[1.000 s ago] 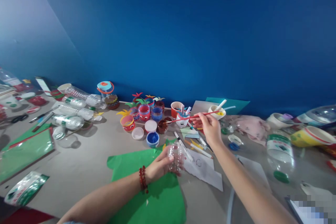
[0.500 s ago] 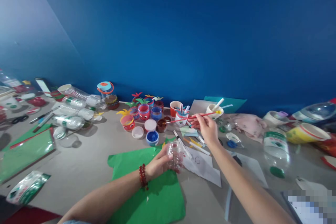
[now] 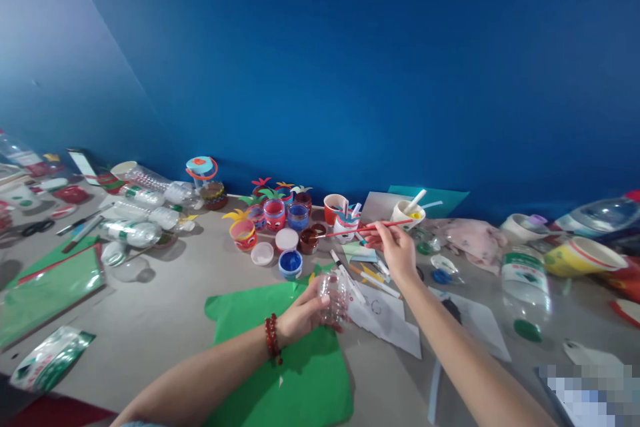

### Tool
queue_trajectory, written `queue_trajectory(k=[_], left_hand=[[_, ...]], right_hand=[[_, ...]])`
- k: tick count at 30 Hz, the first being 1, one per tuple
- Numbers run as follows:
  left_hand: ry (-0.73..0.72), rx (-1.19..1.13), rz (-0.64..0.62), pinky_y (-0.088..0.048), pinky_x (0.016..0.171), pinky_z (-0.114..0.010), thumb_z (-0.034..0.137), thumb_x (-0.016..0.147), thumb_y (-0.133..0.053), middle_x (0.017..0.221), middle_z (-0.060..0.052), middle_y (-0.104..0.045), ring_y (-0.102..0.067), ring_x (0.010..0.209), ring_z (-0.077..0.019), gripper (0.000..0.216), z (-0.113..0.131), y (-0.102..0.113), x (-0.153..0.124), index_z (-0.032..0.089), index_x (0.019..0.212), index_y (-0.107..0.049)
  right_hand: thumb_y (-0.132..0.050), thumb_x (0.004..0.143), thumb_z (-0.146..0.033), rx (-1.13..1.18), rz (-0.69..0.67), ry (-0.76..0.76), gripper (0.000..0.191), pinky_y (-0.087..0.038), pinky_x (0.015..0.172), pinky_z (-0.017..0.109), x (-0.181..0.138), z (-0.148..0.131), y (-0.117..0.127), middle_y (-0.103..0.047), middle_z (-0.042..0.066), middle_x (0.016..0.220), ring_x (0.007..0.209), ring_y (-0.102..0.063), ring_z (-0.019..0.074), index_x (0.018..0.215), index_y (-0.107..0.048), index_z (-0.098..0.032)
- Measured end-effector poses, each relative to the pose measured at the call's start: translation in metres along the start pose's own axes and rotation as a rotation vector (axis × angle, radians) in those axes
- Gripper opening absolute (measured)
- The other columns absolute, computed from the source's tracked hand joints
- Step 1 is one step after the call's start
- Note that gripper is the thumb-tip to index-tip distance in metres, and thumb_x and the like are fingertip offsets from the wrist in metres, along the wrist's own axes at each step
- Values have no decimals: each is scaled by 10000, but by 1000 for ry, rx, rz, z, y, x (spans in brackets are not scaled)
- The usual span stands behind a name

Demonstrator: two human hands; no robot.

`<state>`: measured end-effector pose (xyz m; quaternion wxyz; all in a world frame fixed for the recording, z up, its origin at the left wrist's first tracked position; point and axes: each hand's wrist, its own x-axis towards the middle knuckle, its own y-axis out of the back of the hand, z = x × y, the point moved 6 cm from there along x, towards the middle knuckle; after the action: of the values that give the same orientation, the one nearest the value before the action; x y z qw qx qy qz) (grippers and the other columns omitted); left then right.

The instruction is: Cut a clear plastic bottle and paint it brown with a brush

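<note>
My left hand [image 3: 306,310], with a red bead bracelet at the wrist, is closed around a piece of clear plastic bottle [image 3: 335,297] above the green sheet [image 3: 280,380]. A thin red paintbrush [image 3: 360,229] is pinched in my right hand [image 3: 393,247]. Its tip lies at the jar of dark brown paint [image 3: 308,240]; whether it touches the paint, I cannot tell. Close by stand a jar of blue paint [image 3: 291,263], a white lid [image 3: 262,253] and a pale pink lid [image 3: 287,239]. White paper [image 3: 395,327] with drawn marks lies under and beside the plastic piece.
Decorated cups with paper leaves [image 3: 243,233] line the wall behind the paints. Several plastic bottles [image 3: 133,232] lie at the left, near scissors [image 3: 38,227]. On the right are a large clear bottle [image 3: 526,290], a yellow cup [image 3: 583,255] and a pink cloth [image 3: 470,237].
My right hand and the paintbrush have dipped very slightly, with the tip still at the brown paint jar. My left hand holds the plastic piece in nearly the same place.
</note>
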<state>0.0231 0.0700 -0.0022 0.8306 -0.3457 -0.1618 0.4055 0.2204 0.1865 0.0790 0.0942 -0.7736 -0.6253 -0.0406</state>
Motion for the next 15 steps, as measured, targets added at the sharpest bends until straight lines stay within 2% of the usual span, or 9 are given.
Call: queue_trajectory(k=[15], left_hand=[[1,-3,7,-534,771,-399,397,866,-713,1188,-144,-683,-710,939,-260,537,1,0,-1,261,1334,-488]], right_hand=[[-729,771,-551,-13,-14,-3,362,-611,501,333,-3,0,2,-800,91,794,668,-752,269,871,-726,-203]])
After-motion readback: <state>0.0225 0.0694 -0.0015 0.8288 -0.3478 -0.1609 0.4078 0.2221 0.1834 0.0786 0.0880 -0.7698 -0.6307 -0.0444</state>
